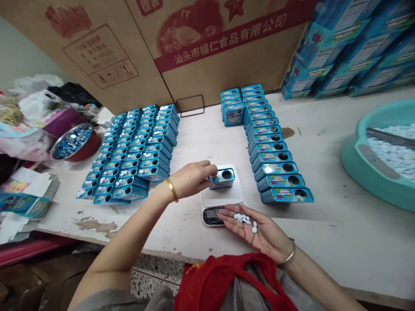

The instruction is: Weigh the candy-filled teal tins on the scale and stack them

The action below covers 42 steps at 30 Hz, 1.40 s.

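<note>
Watching through the head camera from my remote station, I see the left hand point(191, 180) at centre frame, its fingers point(205, 168) pinched closed over the open end of a blue tin point(225, 181), with a few white mints point(210, 177) at the fingertips. That tin sits on a white digital scale point(223, 196), but its readout is too small for me to read reliably. Just in front of the scale, the right hand point(256, 229) lies palm up with its fingers relaxed and open, gripping nothing, while a small cluster of loose mints point(243, 219) rests on the palm.

Left of centre on the white surface point(324, 229), a tight block of blue tins point(129, 157) shows white mints at its openings. To the right of the scale, a long row of matching tins point(275, 166) shows dark round openings with no mints visible, so that row looks unfilled from here. At the right edge, a teal basin point(363, 181) holds a heap of white mints.
</note>
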Tool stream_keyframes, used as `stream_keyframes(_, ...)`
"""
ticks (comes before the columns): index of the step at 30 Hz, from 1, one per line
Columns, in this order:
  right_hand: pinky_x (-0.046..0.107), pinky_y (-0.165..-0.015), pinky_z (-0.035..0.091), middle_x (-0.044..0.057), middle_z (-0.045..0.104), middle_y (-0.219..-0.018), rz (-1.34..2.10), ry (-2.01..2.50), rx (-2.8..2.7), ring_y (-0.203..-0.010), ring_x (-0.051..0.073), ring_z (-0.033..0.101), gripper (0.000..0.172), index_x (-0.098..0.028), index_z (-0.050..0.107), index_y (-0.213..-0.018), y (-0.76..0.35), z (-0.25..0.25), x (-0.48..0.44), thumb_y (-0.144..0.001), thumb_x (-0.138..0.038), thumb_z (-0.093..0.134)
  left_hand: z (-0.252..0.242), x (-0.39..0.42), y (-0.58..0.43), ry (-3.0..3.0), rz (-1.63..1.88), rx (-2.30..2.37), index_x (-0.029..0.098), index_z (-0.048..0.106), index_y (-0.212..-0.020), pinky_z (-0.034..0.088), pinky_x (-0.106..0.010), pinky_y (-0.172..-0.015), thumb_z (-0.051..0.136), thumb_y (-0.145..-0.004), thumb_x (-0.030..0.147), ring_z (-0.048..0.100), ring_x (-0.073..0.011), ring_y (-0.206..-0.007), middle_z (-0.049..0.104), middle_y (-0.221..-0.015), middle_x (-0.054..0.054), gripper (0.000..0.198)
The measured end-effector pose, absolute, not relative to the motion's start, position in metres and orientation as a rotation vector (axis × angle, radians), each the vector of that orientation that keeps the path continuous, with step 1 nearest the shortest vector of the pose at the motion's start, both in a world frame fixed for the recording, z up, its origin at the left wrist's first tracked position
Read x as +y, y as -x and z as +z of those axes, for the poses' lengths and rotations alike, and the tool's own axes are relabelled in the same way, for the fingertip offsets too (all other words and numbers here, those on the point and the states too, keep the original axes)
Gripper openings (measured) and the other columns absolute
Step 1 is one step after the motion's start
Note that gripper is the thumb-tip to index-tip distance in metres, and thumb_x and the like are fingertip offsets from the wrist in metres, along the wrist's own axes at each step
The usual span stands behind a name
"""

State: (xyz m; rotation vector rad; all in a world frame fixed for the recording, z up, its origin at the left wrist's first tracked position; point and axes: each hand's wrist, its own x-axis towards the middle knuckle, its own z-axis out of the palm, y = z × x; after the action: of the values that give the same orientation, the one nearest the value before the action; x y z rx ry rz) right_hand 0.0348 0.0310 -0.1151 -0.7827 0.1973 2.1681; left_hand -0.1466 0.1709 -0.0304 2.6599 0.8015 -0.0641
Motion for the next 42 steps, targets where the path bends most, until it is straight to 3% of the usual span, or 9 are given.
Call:
stream_keyframes(5, 0.033, -0.096, 0.047, 0.022, 0.064, -0.114, 2.172, 0.771, 0.174, -0.115, 0.029, 0.055, 0.03, -0.002, 0.059, -0.107, -0.031, -0.112, 0.039, -0.089, -0.023, 0.049, -0.027, 0.18, 0.145, -2.556, -0.027, 0.706, 0.015, 0.054, -0.088, 0.038, -0.02, -0.06, 0.054, -0.083, 0.02, 0.048, -0.0089, -0.064, 0.056, -0.079, -0.001, 0.007)
stream_keyframes(15, 0.035, -0.096, 0.047, 0.021, 0.067, -0.107, 2.155, 0.706, 0.171, -0.11, 0.028, 0.059, 0.031, -0.002, 0.061, -0.101, -0.024, -0.105, 0.053, -0.09, -0.026, 0.046, -0.021, 0.175, 0.144, -2.493, 0.089, 0.759, 0.014, 0.057, -0.089, 0.039, -0.018, -0.057, 0.053, -0.079, 0.014, 0.048, -0.0069, -0.059, 0.055, -0.071, 0.002, 0.01)
stream_keyframes(21, 0.036, -0.09, 0.052, 0.01, 0.072, -0.092, 2.002, 0.658, 0.208, -0.091, 0.02, 0.068, 0.022, -0.01, 0.064, -0.094, -0.015, -0.098, 0.062, -0.09, -0.021, 0.045, -0.018, 0.15, 0.133, -2.541, 0.202, 0.596, 0.015, 0.058, -0.102, 0.046, -0.023, -0.071, 0.051, -0.087, 0.022, 0.056, -0.0125, -0.081, 0.059, -0.092, -0.006, 0.018)
stream_keyframes(25, 0.03, -0.085, 0.054, 0.014, 0.072, -0.089, 1.944, 0.741, 0.187, -0.095, 0.022, 0.067, 0.016, -0.009, 0.066, -0.087, -0.02, -0.101, 0.062, -0.084, -0.015, 0.051, -0.031, 0.153, 0.145, -2.481, 0.556, 0.801, 0.017, 0.058, -0.101, 0.046, -0.025, -0.07, 0.051, -0.089, 0.03, 0.055, -0.0116, -0.078, 0.058, -0.092, -0.006, 0.019)
stream_keyframes(29, 0.023, -0.067, 0.056, 0.012, 0.071, -0.079, 1.866, 0.853, 0.129, -0.078, 0.019, 0.069, 0.014, -0.01, 0.067, -0.082, -0.031, -0.108, 0.06, -0.079, -0.011, 0.053, -0.057, 0.162, 0.162, -2.399, 0.636, 0.945, 0.017, 0.053, -0.113, 0.044, -0.024, -0.065, 0.062, -0.081, 0.039, 0.054, -0.0131, -0.084, 0.057, -0.101, -0.007, 0.039)
stream_keyframes(34, 0.018, -0.052, 0.053, 0.009, 0.07, -0.072, 1.868, 0.972, 0.119, -0.06, 0.013, 0.065, 0.015, -0.01, 0.068, -0.081, -0.043, -0.118, 0.046, -0.081, -0.018, 0.055, -0.087, 0.157, 0.163, -2.307, 0.575, 0.948, 0.019, 0.045, -0.124, 0.046, -0.029, -0.076, 0.07, -0.072, 0.045, 0.054, -0.0177, -0.098, 0.056, -0.111, -0.009, 0.064)
stream_keyframes(42, 0.021, -0.062, 0.056, 0.009, 0.073, -0.08, 1.983, 0.965, 0.213, -0.067, 0.013, 0.068, 0.016, -0.011, 0.068, -0.09, -0.047, -0.134, 0.02, -0.083, -0.018, 0.055, -0.123, 0.146, 0.147, -2.049, 0.751, 1.066, 0.016, 0.052, -0.106, 0.046, -0.029, -0.08, 0.07, -0.074, 0.036, 0.058, -0.0159, -0.09, 0.062, -0.098, -0.005, 0.042)
